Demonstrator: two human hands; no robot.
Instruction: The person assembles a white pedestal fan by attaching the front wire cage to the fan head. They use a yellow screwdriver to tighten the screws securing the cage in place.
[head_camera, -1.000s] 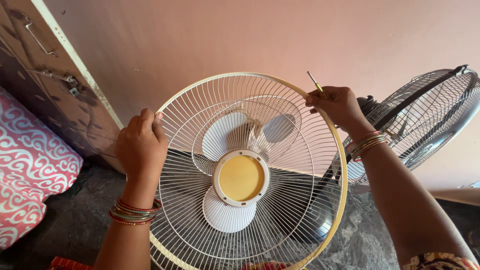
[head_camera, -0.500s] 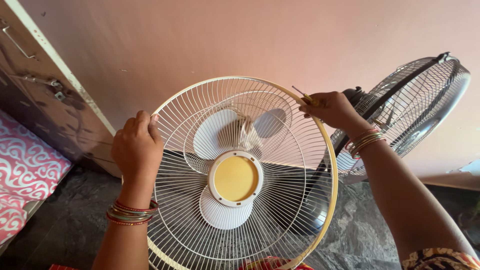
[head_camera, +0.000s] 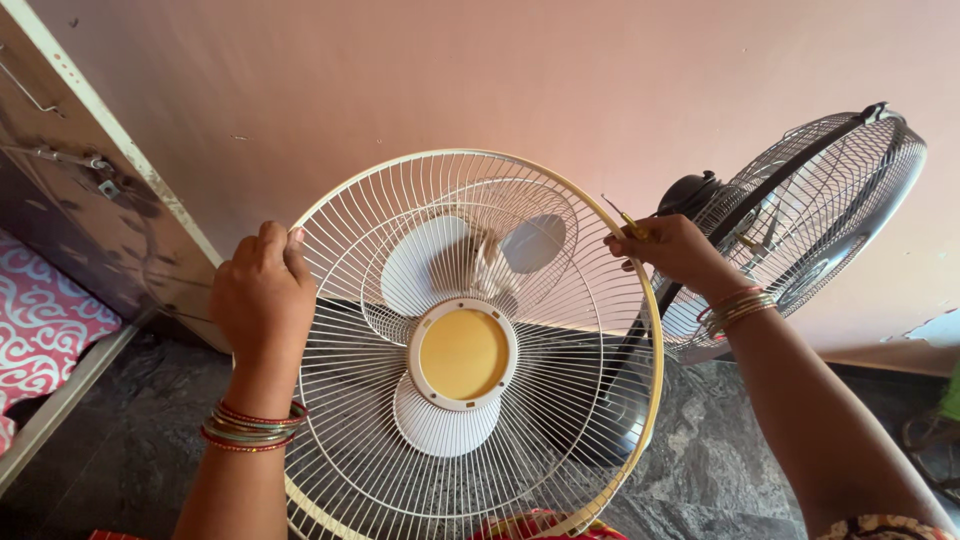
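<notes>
While the left hand closes its grip on the left rim of the cream fan guard, the right hand pinches a thin yellow-handled screwdriver at the right rim. White blades sit behind the wires, a dark fan stands just right, above the stone floor

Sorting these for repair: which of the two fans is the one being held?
The cream fan with the yellow hub: left hand and right hand grip its rim. The dark fan stands untouched behind.
</notes>
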